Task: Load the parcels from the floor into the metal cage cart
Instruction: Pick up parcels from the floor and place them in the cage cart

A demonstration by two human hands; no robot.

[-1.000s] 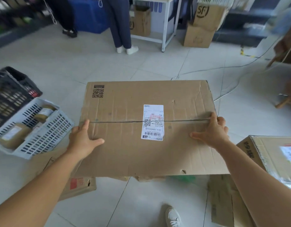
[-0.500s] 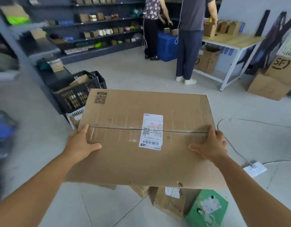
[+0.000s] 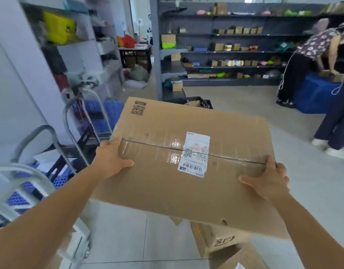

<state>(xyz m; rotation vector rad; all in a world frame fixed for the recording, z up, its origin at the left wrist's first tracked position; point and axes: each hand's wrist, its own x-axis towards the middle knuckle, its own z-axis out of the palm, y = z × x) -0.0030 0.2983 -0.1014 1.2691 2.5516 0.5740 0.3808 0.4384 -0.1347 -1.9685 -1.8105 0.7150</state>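
Fingers of both hands are hidden under the side edges of the large cardboard parcel (image 3: pixel 186 162); only thumbs and knuckles show on top. The left hand (image 3: pixel 111 159) is clamped on the parcel's left edge, the right hand (image 3: pixel 268 181) on its right edge, thumbs laid on the top face. The parcel is held in the air in front of the body, tilted, above the tiled floor (image 3: pixel 128 239).

The metal cage cart (image 3: pixel 31 156) is seen at the left only as blurred grey tubing, cut off by the frame edge; its inside cannot be made out.

A white shipping label (image 3: pixel 194 154) with barcodes is stuck across the taped seam; its print is too small to read, apart from "WU". A QR code (image 3: pixel 138 110) is printed near the far left corner. "SF" is read on a box (image 3: pixel 221 239) lying below the parcel.

Compared with half a second earlier, the view is turned further left: the cart tubing is now in frame, the white table is gone, and the shelving (image 3: pixel 235 45) fills the background. The grip is unchanged.
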